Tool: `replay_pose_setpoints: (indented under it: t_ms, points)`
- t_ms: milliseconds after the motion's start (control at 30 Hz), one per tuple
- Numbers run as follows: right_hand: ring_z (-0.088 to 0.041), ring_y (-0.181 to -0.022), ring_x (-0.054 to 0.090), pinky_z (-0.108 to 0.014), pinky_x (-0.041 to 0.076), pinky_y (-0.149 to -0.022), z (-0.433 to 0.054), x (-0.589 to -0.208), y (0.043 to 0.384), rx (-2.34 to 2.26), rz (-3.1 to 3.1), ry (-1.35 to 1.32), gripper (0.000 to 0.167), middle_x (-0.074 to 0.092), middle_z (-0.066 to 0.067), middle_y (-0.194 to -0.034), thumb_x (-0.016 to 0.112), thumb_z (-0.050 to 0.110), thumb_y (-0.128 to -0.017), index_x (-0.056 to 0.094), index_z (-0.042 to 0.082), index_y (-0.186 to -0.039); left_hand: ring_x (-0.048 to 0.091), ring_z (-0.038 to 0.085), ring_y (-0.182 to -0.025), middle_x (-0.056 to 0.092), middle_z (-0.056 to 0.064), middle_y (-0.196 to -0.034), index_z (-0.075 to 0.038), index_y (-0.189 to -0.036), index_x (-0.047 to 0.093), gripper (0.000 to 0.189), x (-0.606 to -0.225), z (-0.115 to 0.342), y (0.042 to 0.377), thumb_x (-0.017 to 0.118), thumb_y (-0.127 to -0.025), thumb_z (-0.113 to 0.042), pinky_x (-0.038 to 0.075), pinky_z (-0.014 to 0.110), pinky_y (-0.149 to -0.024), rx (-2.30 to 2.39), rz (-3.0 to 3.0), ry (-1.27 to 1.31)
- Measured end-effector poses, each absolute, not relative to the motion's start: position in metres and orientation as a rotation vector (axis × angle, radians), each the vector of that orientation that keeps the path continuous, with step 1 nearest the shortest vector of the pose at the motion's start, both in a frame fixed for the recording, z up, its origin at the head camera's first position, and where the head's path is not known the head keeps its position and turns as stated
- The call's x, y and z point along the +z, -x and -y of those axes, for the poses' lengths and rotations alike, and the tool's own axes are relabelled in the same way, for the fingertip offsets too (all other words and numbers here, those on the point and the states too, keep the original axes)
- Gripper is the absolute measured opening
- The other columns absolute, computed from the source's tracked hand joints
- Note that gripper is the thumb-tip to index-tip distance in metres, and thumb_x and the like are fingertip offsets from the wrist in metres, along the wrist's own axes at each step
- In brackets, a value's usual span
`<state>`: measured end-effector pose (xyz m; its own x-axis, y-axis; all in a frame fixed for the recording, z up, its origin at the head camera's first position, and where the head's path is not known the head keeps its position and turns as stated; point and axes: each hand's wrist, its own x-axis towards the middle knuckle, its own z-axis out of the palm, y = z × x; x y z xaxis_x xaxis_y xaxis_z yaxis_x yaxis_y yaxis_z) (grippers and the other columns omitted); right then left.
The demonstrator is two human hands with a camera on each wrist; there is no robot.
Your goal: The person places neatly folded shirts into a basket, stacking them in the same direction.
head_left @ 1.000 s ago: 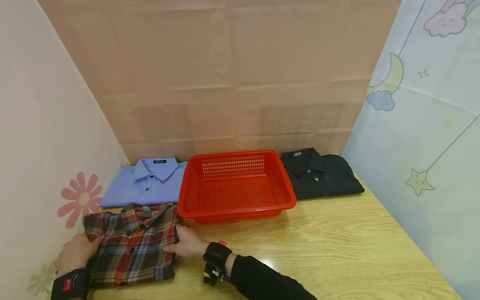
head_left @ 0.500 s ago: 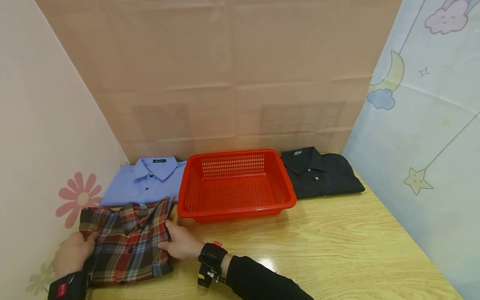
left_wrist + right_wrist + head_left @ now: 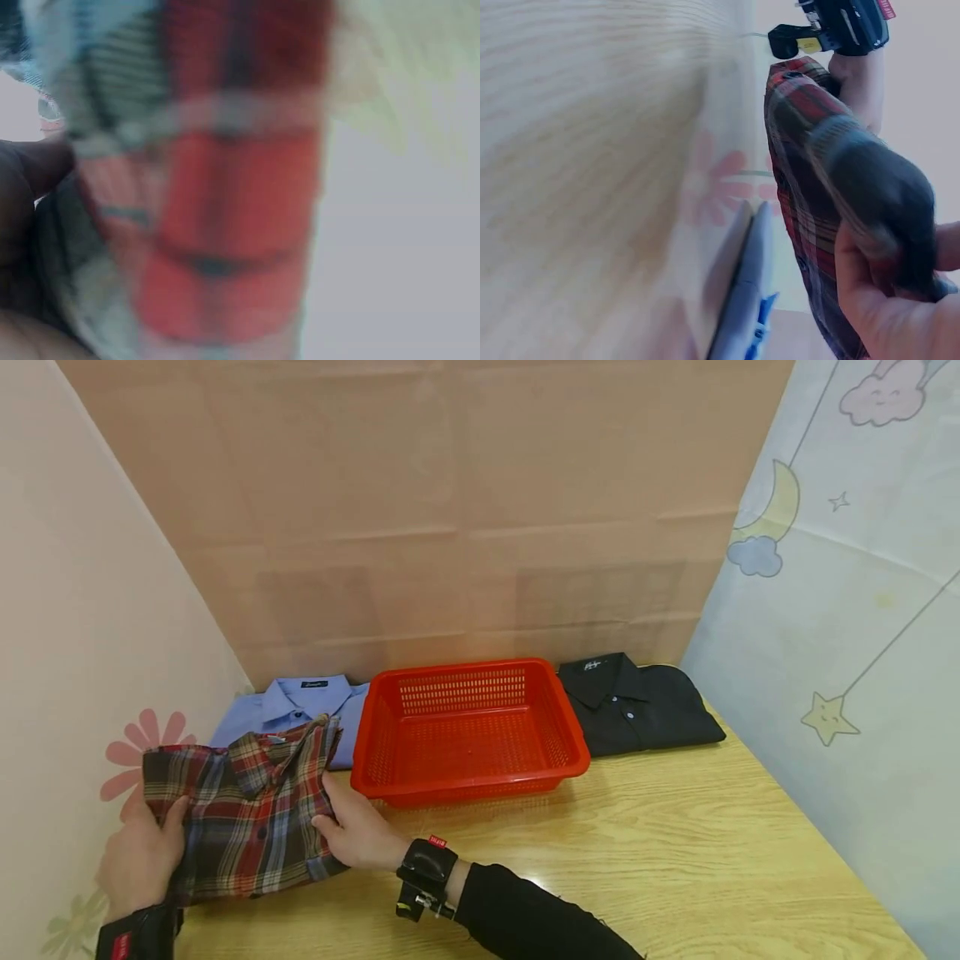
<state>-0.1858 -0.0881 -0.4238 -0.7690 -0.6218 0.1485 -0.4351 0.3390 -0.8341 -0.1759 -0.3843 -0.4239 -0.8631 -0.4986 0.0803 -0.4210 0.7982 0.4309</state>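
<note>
A folded plaid shirt [image 3: 236, 827] in red, brown and blue is held up off the table at the left of the head view, its collar toward the back. My left hand [image 3: 142, 860] grips its left edge, thumb on top. On the opposite edge my right hand [image 3: 356, 827] pinches the cloth the same way. In the right wrist view the shirt [image 3: 810, 225] hangs clear of the tabletop, fingers around its side. Blurred plaid cloth [image 3: 232, 210] fills much of the left wrist view. Behind it lies a folded light blue shirt [image 3: 300, 697], partly covered by the plaid one.
A red plastic basket [image 3: 472, 789] with slotted walls stands at the middle of the wooden table [image 3: 660, 852], nothing inside. To its right lies a folded black shirt [image 3: 645, 710]. Cloth-covered walls [image 3: 450, 527] close off the back and both sides.
Both hands have raised the plaid shirt from the tabletop, moving it up and slightly left. Its collar now overlaps the light blue shirt in the head view. The basket has stayed put.
</note>
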Motion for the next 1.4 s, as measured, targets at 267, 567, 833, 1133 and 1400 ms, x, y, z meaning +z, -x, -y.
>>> replay_pose_setpoints:
  t_ms: [267, 567, 833, 1133, 1400]
  points:
    - [-0.02, -0.145, 0.031, -0.035, 0.03, -0.118, 0.073, -0.404, 0.195, -1.527, -2.469, 0.922, 0.059, 0.03, -0.014, -0.156, 0.039, 0.015, -0.106, 0.01, 0.0, -0.156, 0.052, 0.064, -0.1, 0.052, 0.044, -0.119, -0.023, -0.159, 0.009, 0.073, -0.415, 0.369, 0.181, 0.051, -0.101, -0.035, 0.043, 0.067, -0.061, -0.646, 2.585, -0.506]
    - [-0.025, -0.15, 0.02, -0.046, 0.022, -0.121, 0.06, -0.394, 0.201, -1.948, -2.164, 0.691, 0.066, 0.013, -0.008, -0.164, 0.04, 0.017, -0.107, -0.001, 0.009, -0.158, 0.054, 0.061, -0.088, 0.057, 0.042, -0.099, 0.001, -0.141, 0.04, 0.057, -0.397, 0.341, 0.185, 0.048, -0.102, -0.038, 0.04, 0.065, -0.058, -0.635, 2.462, -0.489]
    - [-0.023, -0.12, 0.055, -0.037, 0.046, -0.101, 0.044, -0.384, 0.218, -2.196, -1.971, 0.354, 0.045, 0.055, -0.009, -0.136, 0.049, 0.023, -0.104, 0.042, 0.007, -0.146, 0.053, 0.059, -0.068, 0.053, 0.039, -0.078, 0.012, -0.12, 0.046, 0.054, -0.391, 0.309, 0.201, 0.049, -0.102, -0.038, 0.036, 0.06, -0.049, -0.618, 2.328, -0.402]
    - [-0.014, -0.082, 0.055, -0.026, 0.047, -0.073, 0.02, -0.383, 0.233, -2.275, -1.736, 0.183, 0.031, 0.058, -0.001, -0.094, 0.052, 0.029, -0.102, 0.062, 0.006, -0.121, 0.053, 0.059, -0.068, 0.05, 0.034, -0.068, 0.011, -0.106, 0.049, 0.046, -0.388, 0.287, 0.212, 0.054, -0.1, -0.034, 0.032, 0.054, -0.053, -0.603, 2.238, -0.326]
    - [-0.014, -0.087, 0.06, -0.028, 0.05, -0.076, -0.001, -0.38, 0.243, -2.274, -1.848, 0.275, 0.033, 0.063, -0.006, -0.104, 0.042, 0.028, -0.106, 0.058, 0.008, -0.127, 0.059, 0.053, -0.079, 0.058, 0.031, -0.091, 0.006, -0.118, 0.047, 0.048, -0.381, 0.272, 0.217, 0.049, -0.102, -0.038, 0.039, 0.049, -0.058, -0.915, 2.287, -0.256]
